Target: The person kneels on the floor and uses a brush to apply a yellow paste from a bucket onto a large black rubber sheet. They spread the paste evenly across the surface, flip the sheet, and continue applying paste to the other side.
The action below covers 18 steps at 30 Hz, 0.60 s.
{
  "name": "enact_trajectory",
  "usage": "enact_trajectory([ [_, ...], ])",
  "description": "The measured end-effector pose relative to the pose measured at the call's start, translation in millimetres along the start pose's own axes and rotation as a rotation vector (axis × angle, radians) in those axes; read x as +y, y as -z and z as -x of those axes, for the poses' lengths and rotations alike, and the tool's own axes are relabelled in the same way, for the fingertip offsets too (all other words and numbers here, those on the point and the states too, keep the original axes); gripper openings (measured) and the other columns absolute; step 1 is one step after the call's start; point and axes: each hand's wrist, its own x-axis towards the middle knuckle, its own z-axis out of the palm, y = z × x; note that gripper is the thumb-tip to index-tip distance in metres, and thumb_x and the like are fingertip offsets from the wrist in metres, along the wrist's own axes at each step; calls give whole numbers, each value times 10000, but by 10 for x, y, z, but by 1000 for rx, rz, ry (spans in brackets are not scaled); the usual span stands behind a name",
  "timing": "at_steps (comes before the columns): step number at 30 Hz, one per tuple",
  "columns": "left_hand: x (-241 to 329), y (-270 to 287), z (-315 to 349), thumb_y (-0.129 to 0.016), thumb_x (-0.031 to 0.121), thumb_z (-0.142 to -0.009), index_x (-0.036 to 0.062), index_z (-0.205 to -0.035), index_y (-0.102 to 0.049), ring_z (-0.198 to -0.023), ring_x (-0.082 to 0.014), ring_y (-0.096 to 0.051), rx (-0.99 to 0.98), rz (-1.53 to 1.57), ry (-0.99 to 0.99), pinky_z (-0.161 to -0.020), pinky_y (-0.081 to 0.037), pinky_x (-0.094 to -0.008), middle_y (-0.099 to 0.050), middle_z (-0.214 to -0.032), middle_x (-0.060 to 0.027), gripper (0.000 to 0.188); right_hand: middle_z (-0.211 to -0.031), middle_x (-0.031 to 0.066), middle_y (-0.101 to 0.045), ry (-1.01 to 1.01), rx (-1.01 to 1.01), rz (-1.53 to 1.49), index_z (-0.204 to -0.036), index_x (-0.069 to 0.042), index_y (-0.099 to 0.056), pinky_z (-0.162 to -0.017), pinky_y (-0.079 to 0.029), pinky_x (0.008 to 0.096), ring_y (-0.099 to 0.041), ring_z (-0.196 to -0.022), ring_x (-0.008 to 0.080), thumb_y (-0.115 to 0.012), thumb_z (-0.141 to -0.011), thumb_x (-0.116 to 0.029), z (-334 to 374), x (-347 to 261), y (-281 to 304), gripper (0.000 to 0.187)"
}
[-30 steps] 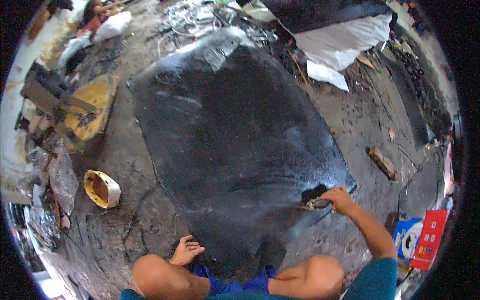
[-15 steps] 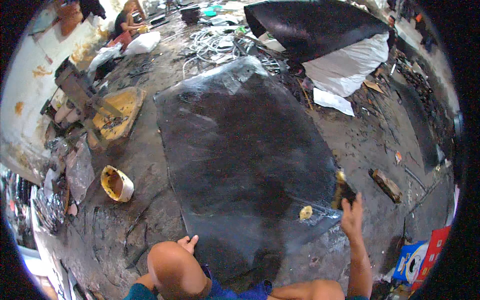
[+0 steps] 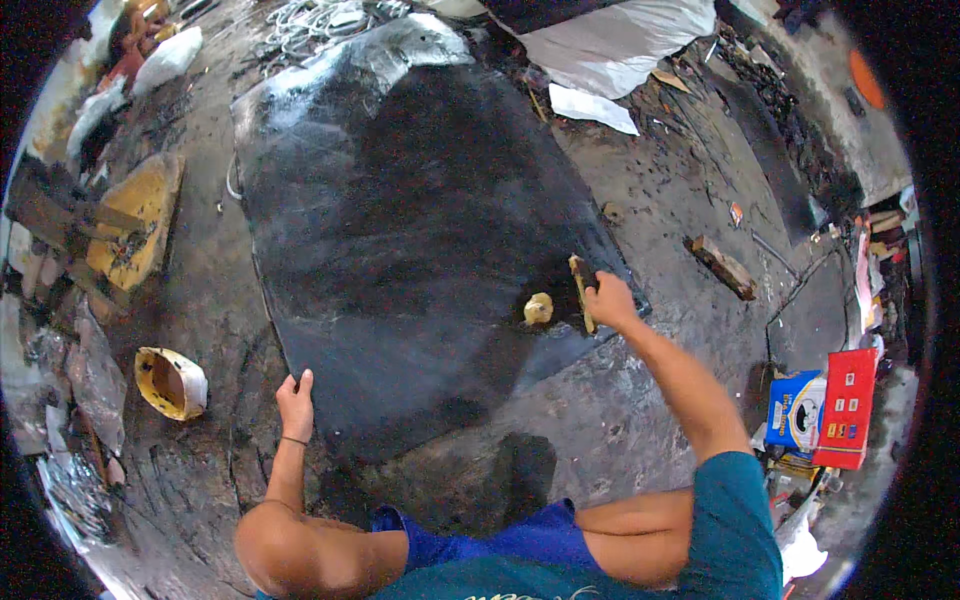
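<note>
A large black sheet (image 3: 420, 220), rubber-like with whitish smears at its far end, lies on the ground before me. My left hand (image 3: 295, 405) has its fingers closed at the sheet's near left edge, thumb on top. Over the right part of the sheet, my right hand (image 3: 610, 300) grips a flat tool with a pale yellow edge (image 3: 582, 295). Its kind is hard to make out, as my fingers cover much of it. Just left of this tool, a pale yellow lump (image 3: 538, 308) rests on the sheet.
A cut-open pale container with yellow residue (image 3: 172, 385) stands at left, below a yellowish trough-like tray (image 3: 140, 220). To the right are a wood chunk (image 3: 720, 267) and a red-and-blue box (image 3: 845, 410). White sheeting (image 3: 620, 45) and tangled pale tubing (image 3: 315, 30) lie farther off.
The view has tilted downward and shifted right. My right hand has moved with the tool from the sheet's right edge inward, closer to the yellow lump. My left hand stays at the sheet's edge.
</note>
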Motion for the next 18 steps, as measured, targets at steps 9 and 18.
enact_trajectory([
  [9, -41, 327, 913, -677, 75, -861, -52, -1178, -560, -905, -145, -623, -215, 68, 179, -791, -498, -280, -661, -1044, -86, 361, -893, 214, -656, 34, -198, -338, -952, -42, -604, -719, -503, 539, -638, -805, 427, -522, -905, -304, 276, -2805, -386, 279],
  [18, -281, 402, 904, -649, 89, -884, -19, -1107, -611, -850, -123, -607, -387, 60, -31, -784, -493, -298, -691, -960, -90, 251, -964, 119, -679, 1133, -240, -211, -1023, -132, -664, -746, -529, 444, -654, -895, 338, -582, -806, -98, -107, -4852, -760, 234],
])
